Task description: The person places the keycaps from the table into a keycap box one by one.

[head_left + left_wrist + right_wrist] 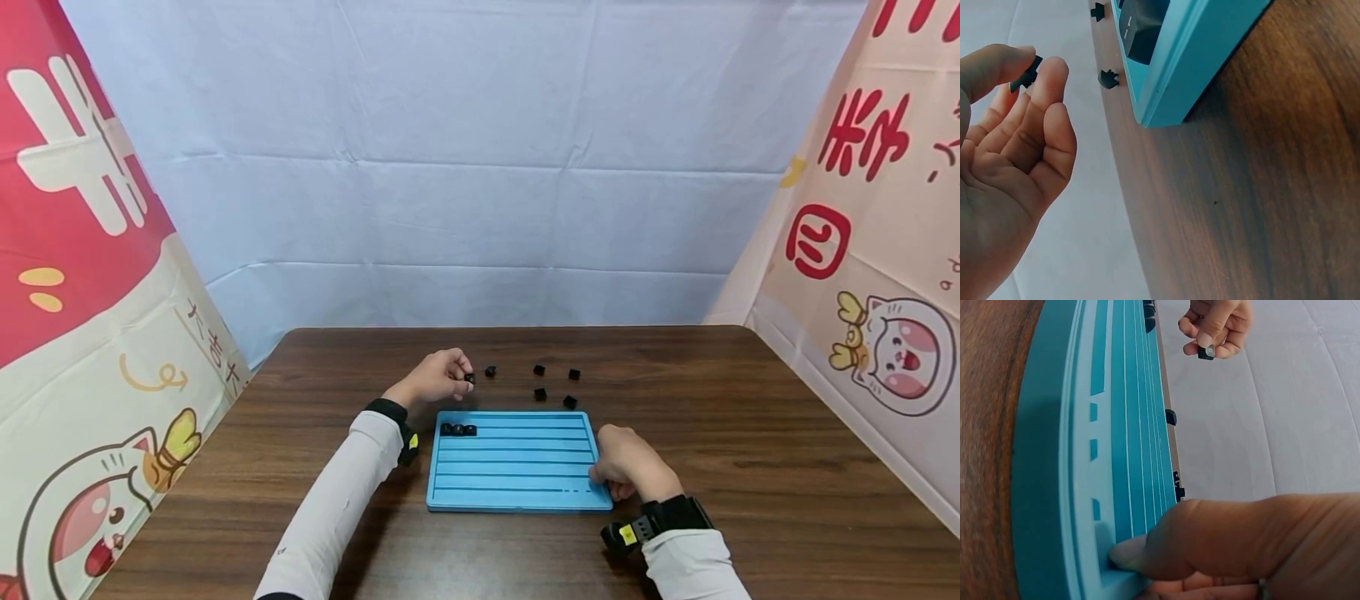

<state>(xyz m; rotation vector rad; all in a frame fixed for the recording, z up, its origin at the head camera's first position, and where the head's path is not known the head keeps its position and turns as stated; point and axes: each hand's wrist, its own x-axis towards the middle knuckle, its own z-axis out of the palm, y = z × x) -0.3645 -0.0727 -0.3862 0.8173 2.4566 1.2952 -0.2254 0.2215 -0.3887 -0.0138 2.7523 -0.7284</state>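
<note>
My left hand is above the table beyond the tray's far left corner. Between thumb and fingertips it pinches a small black keycap, which also shows in the right wrist view. A light blue tray with long parallel grooves lies flat in front of me. Three black keycaps sit side by side in its upper left, and one shows a white mark in the left wrist view. At the tray's right edge my right hand grips the rim, its thumb on top and the other fingers partly hidden.
Several loose black keycaps lie scattered on the brown wooden table behind the tray. A pale cloth hangs past the table's far edge. Printed cloths with cartoon cats hang at left and right.
</note>
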